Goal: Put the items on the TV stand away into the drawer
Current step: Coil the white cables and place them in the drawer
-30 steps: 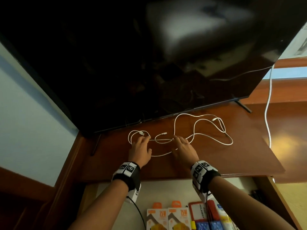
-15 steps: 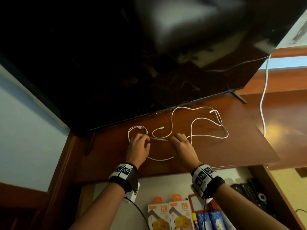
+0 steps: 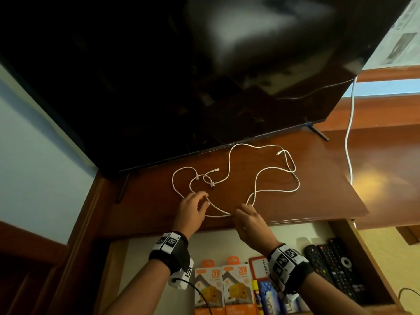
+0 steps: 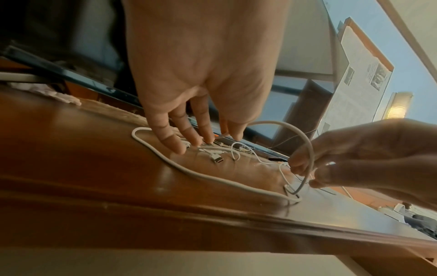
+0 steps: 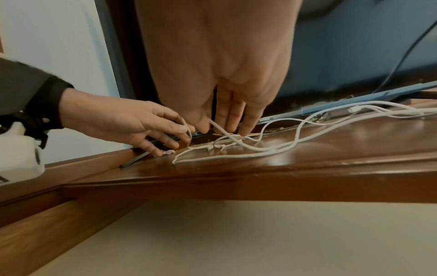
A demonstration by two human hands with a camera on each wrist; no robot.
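White charging cables [image 3: 261, 176] lie in loose, thin loops on the glossy reddish-brown wooden counter [image 3: 318, 189] of the TV stand, spread from just under the television's [image 3: 181, 76] lower edge toward the front lip. The left hand [image 3: 192, 211] reaches over the left loops with fingers [image 4: 175, 143] nearly straight and tips down by the strands; the right-wrist view shows a strand caught between its thumb and forefinger. The right hand [image 3: 248, 220] sits at the front edge, thumb and forefinger pinching a raised bend of cable, as the left-wrist view shows. Small silver-tipped plugs [image 4: 217, 158] rest between the two hands. To the right of the loops the polished counter runs bare to its angled edge. Directly below the front lip the drawer [image 3: 368, 258] stands open, its pale floor carrying orange charger boxes [image 3: 223, 289] and black button-covered remotes [image 3: 336, 271] along the right wall. A separate white cord [image 3: 348, 137] hangs down beyond the television's right corner.
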